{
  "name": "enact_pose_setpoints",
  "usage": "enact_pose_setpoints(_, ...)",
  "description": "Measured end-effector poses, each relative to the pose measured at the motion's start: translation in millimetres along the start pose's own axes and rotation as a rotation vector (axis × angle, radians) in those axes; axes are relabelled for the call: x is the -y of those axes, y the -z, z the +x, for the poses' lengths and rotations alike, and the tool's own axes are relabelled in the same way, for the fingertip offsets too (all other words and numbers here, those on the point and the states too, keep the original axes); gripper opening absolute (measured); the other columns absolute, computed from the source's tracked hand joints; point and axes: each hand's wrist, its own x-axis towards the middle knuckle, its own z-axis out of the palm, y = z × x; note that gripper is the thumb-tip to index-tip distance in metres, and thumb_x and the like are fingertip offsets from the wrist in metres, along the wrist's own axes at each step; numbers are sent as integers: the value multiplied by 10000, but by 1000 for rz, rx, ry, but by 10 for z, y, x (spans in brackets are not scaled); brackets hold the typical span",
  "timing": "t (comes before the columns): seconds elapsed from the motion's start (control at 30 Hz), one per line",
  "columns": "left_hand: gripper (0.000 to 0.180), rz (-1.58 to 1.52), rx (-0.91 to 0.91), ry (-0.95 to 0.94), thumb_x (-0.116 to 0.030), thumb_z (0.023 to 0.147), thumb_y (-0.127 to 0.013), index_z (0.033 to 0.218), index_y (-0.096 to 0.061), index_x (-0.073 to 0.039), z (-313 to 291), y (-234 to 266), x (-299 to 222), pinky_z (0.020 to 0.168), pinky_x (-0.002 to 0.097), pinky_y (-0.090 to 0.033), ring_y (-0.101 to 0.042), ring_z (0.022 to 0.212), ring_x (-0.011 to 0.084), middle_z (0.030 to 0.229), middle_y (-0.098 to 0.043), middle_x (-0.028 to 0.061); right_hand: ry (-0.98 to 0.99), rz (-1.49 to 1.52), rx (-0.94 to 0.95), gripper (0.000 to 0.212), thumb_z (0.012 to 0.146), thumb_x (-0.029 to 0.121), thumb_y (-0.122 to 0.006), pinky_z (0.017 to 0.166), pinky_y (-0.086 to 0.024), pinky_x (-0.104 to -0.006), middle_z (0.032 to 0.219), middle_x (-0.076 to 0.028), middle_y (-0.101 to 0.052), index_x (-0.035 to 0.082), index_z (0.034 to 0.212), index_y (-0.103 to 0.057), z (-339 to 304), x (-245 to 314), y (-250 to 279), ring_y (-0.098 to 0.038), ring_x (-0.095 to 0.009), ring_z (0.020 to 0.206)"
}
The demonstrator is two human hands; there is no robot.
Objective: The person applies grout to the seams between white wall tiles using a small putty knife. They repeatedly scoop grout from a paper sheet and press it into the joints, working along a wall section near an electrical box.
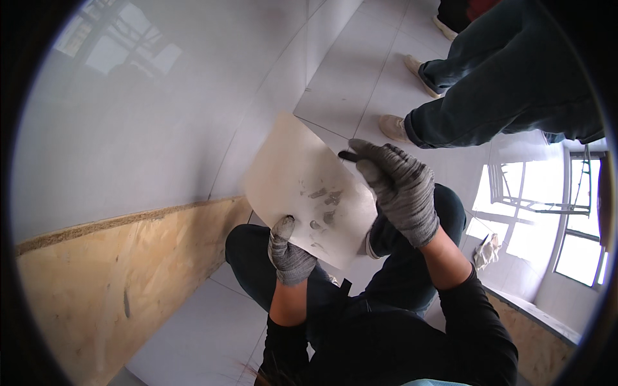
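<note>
My left hand (290, 254), in a grey knit glove, pinches the near left edge of a pale, stiff sheet (297, 161). The sheet is tilted over my bent knees, with several small grey smears or flakes (330, 198) on its near half. Above its right edge is my right hand (399, 186), in a matching glove, fingers closed around a short dark stick-like thing (348, 156). Only its dark end shows; my fingers hide the rest, so its kind is unclear.
A glossy white wall panel (141, 122) rises on the left above a raw wooden board (122, 270). Another person's legs (508, 83) stand on the tiled floor (347, 83) at the far right. A crumpled whitish cloth or paper (487, 251) lies to my right, near reflected windows.
</note>
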Motion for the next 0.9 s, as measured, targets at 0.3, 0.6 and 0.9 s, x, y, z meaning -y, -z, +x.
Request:
enact_pose_setpoints(0.3, 684, -113, -13, 54, -203, 797, -605, 1373, -331, 45, 18, 39, -44, 1000, 518, -422, -509, 1174, 379, 1298, -480, 229, 9, -63, 210, 396, 861, 236, -619, 725, -554, -372, 901, -150, -689, 67, 1219, -597, -83, -41, -68, -688, -283, 802)
enact_pose_setpoints(0.6, 645, -32, 27, -11, -242, 832, -561, 1375, -345, 31, -87, 91, -27, 1010, 517, -390, -468, 1200, 369, 1323, -453, 222, -89, 19, 112, 285, 907, 214, -607, 658, -543, -340, 885, -154, -691, 67, 1149, -633, -35, 55, -84, -687, -268, 737)
enact_pose_setpoints(0.9, 645, -4, 30, -24, -252, 837, -568, 1367, -350, 44, -61, 55, -73, 1007, 499, -396, -478, 1190, 367, 1318, -463, 216, 239, -324, 63, 387, 876, 327, -624, 616, -499, -356, 756, -85, -571, 79, 1171, -643, -77, 48, -92, -567, -257, 652)
